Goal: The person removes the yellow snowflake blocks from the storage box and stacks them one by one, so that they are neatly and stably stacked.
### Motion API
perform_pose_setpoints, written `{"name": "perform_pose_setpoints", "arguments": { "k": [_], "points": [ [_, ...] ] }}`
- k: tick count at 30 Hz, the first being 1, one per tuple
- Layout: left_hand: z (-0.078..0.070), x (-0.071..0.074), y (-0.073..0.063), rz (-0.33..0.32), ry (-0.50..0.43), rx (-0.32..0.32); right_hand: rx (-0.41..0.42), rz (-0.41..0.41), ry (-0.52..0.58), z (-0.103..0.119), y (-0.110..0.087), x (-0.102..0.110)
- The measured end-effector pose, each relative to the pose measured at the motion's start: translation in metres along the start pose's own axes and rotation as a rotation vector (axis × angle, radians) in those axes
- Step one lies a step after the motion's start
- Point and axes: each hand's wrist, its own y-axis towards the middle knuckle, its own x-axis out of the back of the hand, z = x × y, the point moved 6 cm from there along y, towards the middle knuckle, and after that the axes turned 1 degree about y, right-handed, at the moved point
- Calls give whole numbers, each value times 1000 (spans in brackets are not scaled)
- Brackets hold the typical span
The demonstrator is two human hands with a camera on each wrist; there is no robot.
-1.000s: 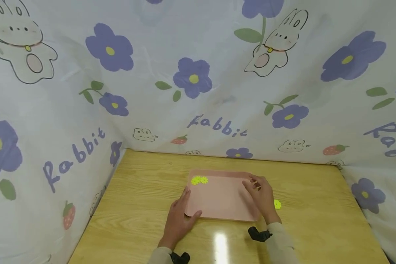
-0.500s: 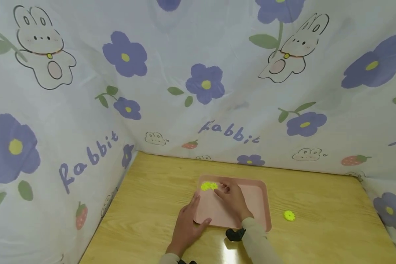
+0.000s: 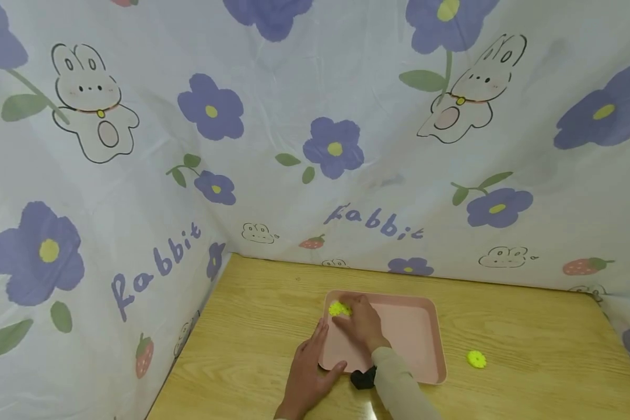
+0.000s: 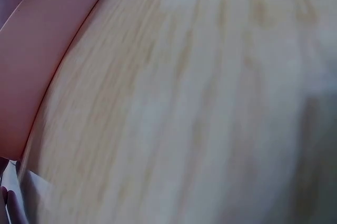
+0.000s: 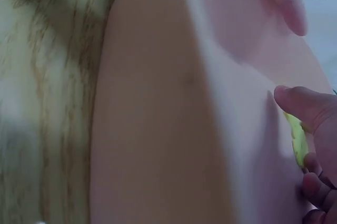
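A shallow pink tray (image 3: 406,341) lies on the wooden table. My left hand (image 3: 310,364) rests at its near left corner, fingers fairly straight along the left side and thumb at the front rim. Inside, near the far left corner, are yellow flower-shaped discs (image 3: 338,308) that lie close together. My right hand (image 3: 364,321) reaches over the tray to them and partly covers them. In the right wrist view, a yellow disc (image 5: 298,142) shows between the thumb and curled fingers, which pinch it. The left wrist view has mainly the tray's outer wall (image 4: 45,50).
Another yellow disc (image 3: 476,359) lies on the table (image 3: 535,344) to the right of the tray. A white sheet (image 3: 273,175) printed with rabbits and purple flowers hangs behind and to the left. A black wrist camera (image 3: 364,378) sits by the right cuff.
My right hand has moved left from the tray's right edge to the yellow discs at the far left corner. My left hand has stayed at the tray's corner. The head view has shifted.
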Motion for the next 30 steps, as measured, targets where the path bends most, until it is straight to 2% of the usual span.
{"name": "perform_pose_setpoints", "arguments": {
  "k": [14,22,30],
  "points": [
    [-3,0,0,-11,13,-30,32,-51,-24,3,-2,-3],
    [-5,0,1,5,-6,-10,10,-71,79,0,-12,1],
    [0,1,1,16,0,7,13,-74,136,0,-23,12]
  ]
}}
